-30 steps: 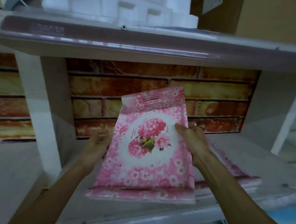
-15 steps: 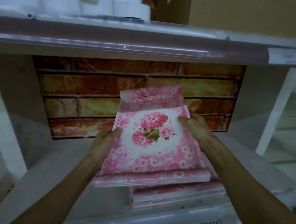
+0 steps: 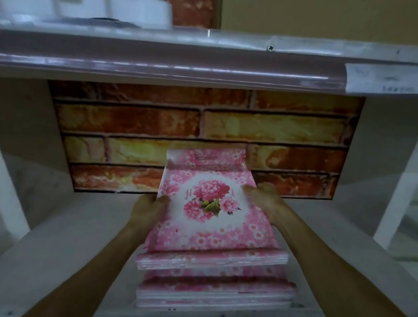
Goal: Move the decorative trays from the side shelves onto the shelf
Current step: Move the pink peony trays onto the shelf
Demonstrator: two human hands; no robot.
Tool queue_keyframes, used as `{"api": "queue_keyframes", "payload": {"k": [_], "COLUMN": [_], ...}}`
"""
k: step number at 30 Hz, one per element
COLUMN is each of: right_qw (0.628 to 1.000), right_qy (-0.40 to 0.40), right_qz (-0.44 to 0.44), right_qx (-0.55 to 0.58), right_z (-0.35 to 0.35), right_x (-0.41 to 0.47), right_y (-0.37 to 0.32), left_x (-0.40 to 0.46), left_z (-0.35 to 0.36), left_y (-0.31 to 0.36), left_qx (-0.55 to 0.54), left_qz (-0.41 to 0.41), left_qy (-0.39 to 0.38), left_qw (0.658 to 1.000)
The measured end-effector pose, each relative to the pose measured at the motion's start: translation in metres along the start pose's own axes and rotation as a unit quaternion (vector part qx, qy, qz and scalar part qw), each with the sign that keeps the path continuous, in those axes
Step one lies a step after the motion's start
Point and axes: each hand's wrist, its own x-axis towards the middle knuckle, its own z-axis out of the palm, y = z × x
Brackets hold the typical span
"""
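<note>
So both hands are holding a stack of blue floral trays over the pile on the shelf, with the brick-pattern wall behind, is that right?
Not quite: the trays are pink floral, not blue, as the head view shows. The rest holds: the left hand and right hand grip the stack by its sides above the pile on the shelf, with the brick-pattern wall behind.

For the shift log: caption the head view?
Both hands, left and right, hold pink floral trays over a stack on the shelf.
</note>
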Motion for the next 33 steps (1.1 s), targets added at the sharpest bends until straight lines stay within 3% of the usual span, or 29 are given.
{"api": "queue_keyframes", "payload": {"k": [5, 16, 28, 33], "right_qw": [0.999, 0.971, 0.964, 0.964], "right_qy": [0.002, 0.064, 0.095, 0.095], "right_qz": [-0.008, -0.021, -0.011, -0.007], "right_qx": [-0.045, -0.228, -0.250, -0.247], "right_z": [0.010, 0.015, 0.010, 0.008], "right_x": [0.009, 0.012, 0.021, 0.020], "right_y": [0.017, 0.044, 0.057, 0.057], "left_x": [0.004, 0.015, 0.024, 0.023], "left_z": [0.004, 0.006, 0.014, 0.012], "left_y": [-0.008, -0.017, -0.028, -0.029], "left_qx": [0.097, 0.282, 0.339, 0.333], "left_qz": [-0.021, 0.018, 0.033, 0.062], "left_qy": [0.005, -0.030, -0.042, -0.005], "left_qw": [0.995, 0.959, 0.939, 0.941]}}
